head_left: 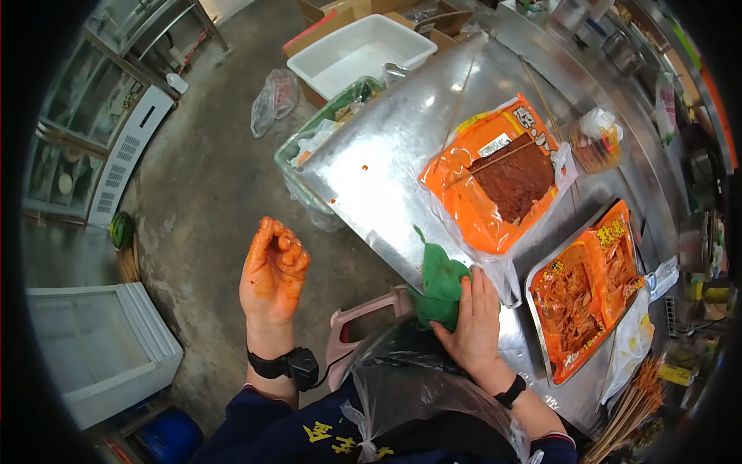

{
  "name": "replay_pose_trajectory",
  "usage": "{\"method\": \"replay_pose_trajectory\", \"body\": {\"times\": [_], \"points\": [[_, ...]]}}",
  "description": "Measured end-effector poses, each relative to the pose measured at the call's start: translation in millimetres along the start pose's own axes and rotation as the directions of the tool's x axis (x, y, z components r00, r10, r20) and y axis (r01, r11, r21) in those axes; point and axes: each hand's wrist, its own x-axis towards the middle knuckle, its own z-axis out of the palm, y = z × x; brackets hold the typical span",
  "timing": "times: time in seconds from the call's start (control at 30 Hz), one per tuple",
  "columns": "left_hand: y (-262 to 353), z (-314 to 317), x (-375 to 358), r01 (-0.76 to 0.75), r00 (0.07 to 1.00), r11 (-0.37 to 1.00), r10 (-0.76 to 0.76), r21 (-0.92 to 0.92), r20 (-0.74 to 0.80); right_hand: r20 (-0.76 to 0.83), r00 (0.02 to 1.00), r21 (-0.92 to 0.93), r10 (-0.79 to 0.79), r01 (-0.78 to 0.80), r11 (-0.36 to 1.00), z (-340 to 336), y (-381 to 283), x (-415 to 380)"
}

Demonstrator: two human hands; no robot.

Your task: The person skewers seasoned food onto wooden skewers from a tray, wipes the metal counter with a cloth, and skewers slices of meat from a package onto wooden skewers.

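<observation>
My left hand (273, 271) is raised over the floor, left of the steel table. Orange-red sauce coats its fingers, which are curled in with nothing visible in them. At the table's near edge my right hand (473, 325) grips a bunched green cloth (442, 282), thumb on the near side and fingers along its right. Beyond the cloth lies an orange printed food bag (456, 205) with a dark red-brown block in its window and thin sticks across it. A metal tray (533, 325) to the right holds orange bags of shredded, sauced food (572, 298).
The steel table (363, 193) bears a few sauce drops. At its far left are a green-rimmed bin (290, 151) and a white tub (371, 58). A pink stool (340, 332) stands close to me. Skewers (630, 414) lie lower right; a clear jar (599, 143) sits farther back.
</observation>
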Motion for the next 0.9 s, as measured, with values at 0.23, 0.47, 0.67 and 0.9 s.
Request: {"method": "replay_pose_trajectory", "body": {"times": [0.23, 0.47, 0.67, 0.9], "points": [[8.0, -14.2, 11.9, 0.007, 1.000, 1.000, -0.007, -0.026, -0.004, 0.039, 0.998, 0.044, -0.049, 0.047, 0.998, 4.1, -10.6, 35.7], [31.7, -38.9, 12.6, -0.053, 0.993, 0.996, 0.045, -0.074, -0.105, 0.062, 0.985, -0.052, -0.160, 0.164, 0.985, 29.5, -44.7, 95.5], [42.5, -54.5, 12.2, -0.087, 0.984, 0.994, 0.077, -0.061, -0.160, -0.068, 0.977, -0.145, -0.202, 0.191, 0.971, 49.8, -70.6, 164.2], [64.3, -58.5, 7.8, -0.187, 0.968, 0.981, 0.174, -0.055, -0.183, -0.225, 0.956, -0.209, -0.190, 0.143, 0.967, 77.5, -67.4, 269.7]]}}
